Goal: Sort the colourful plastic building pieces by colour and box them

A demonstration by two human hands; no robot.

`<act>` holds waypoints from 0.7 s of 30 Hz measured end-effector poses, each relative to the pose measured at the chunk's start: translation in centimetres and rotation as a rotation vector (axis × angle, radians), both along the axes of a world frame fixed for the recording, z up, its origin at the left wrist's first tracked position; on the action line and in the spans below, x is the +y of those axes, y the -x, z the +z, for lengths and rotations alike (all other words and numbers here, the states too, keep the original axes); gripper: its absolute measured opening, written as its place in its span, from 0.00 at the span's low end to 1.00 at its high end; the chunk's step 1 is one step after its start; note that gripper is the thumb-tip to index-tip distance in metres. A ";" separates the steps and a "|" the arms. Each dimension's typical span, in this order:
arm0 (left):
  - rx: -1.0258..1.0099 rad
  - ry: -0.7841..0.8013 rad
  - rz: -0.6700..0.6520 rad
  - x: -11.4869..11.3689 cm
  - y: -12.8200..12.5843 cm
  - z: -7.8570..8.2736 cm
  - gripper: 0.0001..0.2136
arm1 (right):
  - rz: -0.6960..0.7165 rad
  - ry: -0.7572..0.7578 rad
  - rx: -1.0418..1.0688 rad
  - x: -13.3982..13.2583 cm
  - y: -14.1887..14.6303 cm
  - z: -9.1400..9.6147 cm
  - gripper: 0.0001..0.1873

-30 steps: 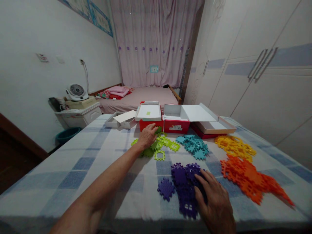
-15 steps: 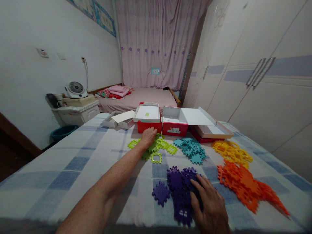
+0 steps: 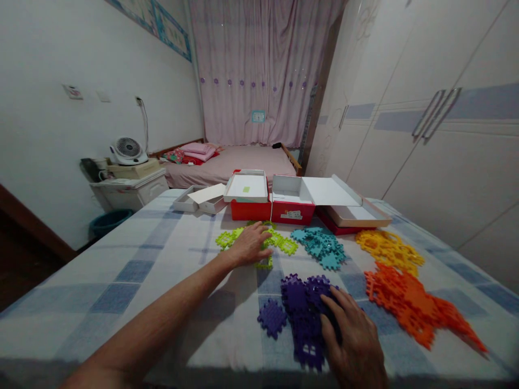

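Facing a bed, checked cloth bears purple pieces; left hand spread, right hand loosely open.

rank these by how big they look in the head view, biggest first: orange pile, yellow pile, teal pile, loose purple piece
1. Orange pile
2. Yellow pile and teal pile: too alike to rank
3. Loose purple piece

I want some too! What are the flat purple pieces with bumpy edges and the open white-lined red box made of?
The flat, dark-purple, tooth-edged pieces look like hard, slightly shiny plastic: even colour, crisp teeth, small highlights. The rectangular, white-lined red box looks like smooth cardboard, perhaps coated: thin, flat walls and a flap.
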State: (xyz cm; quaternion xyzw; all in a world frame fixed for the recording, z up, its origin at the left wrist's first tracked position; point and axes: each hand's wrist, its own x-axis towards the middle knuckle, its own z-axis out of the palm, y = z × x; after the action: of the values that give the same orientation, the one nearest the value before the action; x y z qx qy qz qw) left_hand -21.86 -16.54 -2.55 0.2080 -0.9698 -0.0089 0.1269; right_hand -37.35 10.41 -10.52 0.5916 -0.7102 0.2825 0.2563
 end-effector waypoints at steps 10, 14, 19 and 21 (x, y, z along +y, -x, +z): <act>-0.065 -0.061 -0.069 0.9 6.9 -1.9 0.21 | 0.004 -0.002 0.010 -0.1 0.1 0.0 0.17; -0.034 -0.057 -0.077 0.7 6.8 -1.7 0.24 | 0.009 0.007 0.012 0.0 0.1 0.0 0.17; 0.176 -0.009 -0.058 -0.1 3.0 0.0 0.21 | -0.003 -0.009 -0.010 0.0 0.1 -0.2 0.17; 0.187 -0.023 0.006 -0.9 0.8 0.6 0.22 | 0.001 -0.009 -0.012 -0.1 0.1 -0.2 0.17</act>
State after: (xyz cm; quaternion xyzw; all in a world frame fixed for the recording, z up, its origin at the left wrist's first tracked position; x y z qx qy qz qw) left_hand -22.69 -17.49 -2.00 0.2108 -0.9529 -0.0392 0.2147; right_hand -37.46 10.31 -10.71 0.5913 -0.7129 0.2830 0.2491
